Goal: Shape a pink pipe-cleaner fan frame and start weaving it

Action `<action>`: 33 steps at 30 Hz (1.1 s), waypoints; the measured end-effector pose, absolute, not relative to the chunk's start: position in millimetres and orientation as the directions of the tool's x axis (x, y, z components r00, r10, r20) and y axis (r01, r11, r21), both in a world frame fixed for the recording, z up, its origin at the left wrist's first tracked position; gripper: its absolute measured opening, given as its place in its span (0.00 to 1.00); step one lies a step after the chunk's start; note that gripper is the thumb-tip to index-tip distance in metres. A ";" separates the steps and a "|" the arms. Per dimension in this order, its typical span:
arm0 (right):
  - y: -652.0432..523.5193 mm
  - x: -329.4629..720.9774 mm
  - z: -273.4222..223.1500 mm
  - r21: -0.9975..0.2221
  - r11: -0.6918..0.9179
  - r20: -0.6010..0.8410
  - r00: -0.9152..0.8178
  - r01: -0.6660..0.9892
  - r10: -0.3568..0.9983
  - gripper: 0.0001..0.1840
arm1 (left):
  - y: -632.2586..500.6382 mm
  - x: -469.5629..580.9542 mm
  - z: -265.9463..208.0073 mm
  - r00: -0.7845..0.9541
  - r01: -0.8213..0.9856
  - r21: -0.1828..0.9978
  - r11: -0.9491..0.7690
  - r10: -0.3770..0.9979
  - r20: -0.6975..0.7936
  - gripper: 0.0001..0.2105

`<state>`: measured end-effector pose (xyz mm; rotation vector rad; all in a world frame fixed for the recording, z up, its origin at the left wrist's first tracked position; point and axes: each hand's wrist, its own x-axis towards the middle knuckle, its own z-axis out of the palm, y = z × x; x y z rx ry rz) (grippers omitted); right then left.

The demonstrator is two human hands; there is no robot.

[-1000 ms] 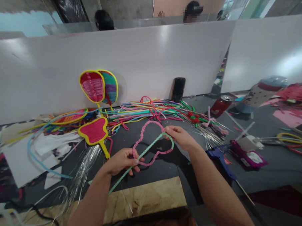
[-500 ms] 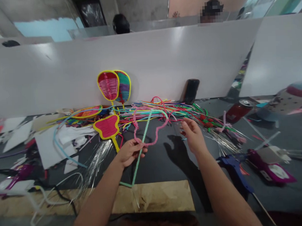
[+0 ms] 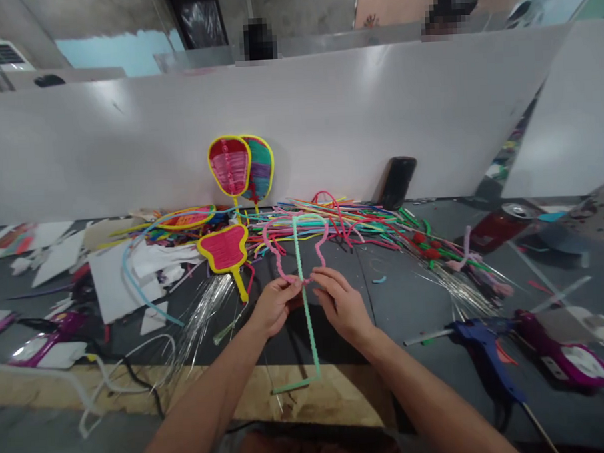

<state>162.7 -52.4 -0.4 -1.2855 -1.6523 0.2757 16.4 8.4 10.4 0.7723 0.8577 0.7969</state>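
A pink pipe cleaner (image 3: 325, 242) is bent into a wavy-edged loop held upright above the table. Down its middle runs a mint-green pipe cleaner (image 3: 311, 333), its lower end bent sideways to the left. My left hand (image 3: 276, 306) pinches both where they cross at the loop's bottom. My right hand (image 3: 344, 306) is closed at the same joint, its fingertips on the pink pipe cleaner just right of the green one. Left of the loop lies a pink fan (image 3: 225, 250) with a yellow rim and handle.
Two fans (image 3: 230, 166) lean on the white partition (image 3: 327, 118). A phone (image 3: 398, 182), a pile of pipe cleaners (image 3: 301, 210) and a red can (image 3: 505, 227) stand farther back. At right lies a blue glue gun (image 3: 488, 355); silver wires (image 3: 206, 317) and paper scraps (image 3: 117, 281) are at left.
My right hand has come left and down from open space to grip the loop's bottom. The green pipe cleaner has turned from slanted to nearly upright.
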 end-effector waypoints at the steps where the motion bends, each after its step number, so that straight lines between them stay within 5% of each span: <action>1: -51.6 163.6 -1.1 -0.662 0.400 0.540 0.033 0.633 0.841 0.16 | 6.8 17.3 10.3 0.427 -0.275 0.834 0.479 0.838 -0.341 0.15; 24: -51.3 172.5 -0.7 -0.511 0.310 0.442 -0.064 0.801 0.895 0.13 | -10.0 28.7 4.4 0.394 -0.122 0.944 0.307 0.888 -0.238 0.13; 28: -49.5 174.9 2.4 -0.740 0.300 0.486 0.170 0.602 0.857 0.06 | -4.6 26.7 6.8 0.394 -0.213 0.913 0.347 0.886 -0.245 0.14; 31: -49.0 175.9 0.3 -0.943 0.149 0.251 0.343 0.298 0.905 0.06 | -0.3 24.5 10.5 0.390 -0.295 0.874 0.387 0.884 -0.259 0.16; 33: -48.7 174.4 -2.0 -0.994 0.056 0.082 0.308 0.093 0.948 0.09 | 0.4 23.5 12.8 0.393 -0.333 0.847 0.414 0.878 -0.274 0.17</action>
